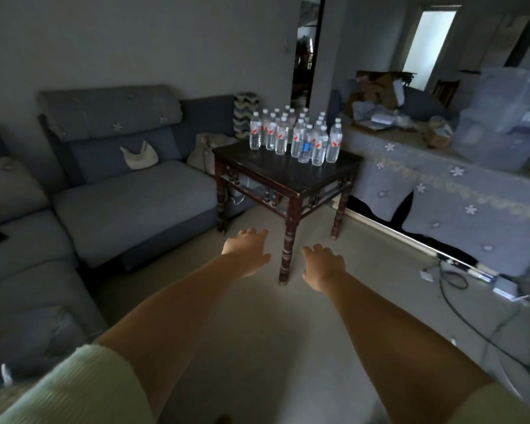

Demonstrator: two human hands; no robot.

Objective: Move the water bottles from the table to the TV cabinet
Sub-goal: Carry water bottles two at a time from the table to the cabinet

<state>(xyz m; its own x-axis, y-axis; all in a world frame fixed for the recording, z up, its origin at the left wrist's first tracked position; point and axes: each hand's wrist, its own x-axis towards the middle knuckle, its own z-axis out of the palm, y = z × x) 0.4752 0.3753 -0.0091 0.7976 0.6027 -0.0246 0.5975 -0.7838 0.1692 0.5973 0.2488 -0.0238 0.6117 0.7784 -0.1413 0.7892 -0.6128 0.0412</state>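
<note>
Water bottles [294,137] clustered upright on far half of dark table [288,175], at 12 o'clock, well apart from both hands. Left hand [247,250] and right hand [323,266] held empty, fingers loosely spread. Neither hand judged clearly nearer; view dim.

We see clear water bottles [294,136] with white caps and red labels; one label is blue. The table [291,175] is dark brown. The sofa [129,191] is grey-blue with little white flowers. The cloth [459,191] is grey with white flowers. Our sleeves [83,390] are pale green.
</note>
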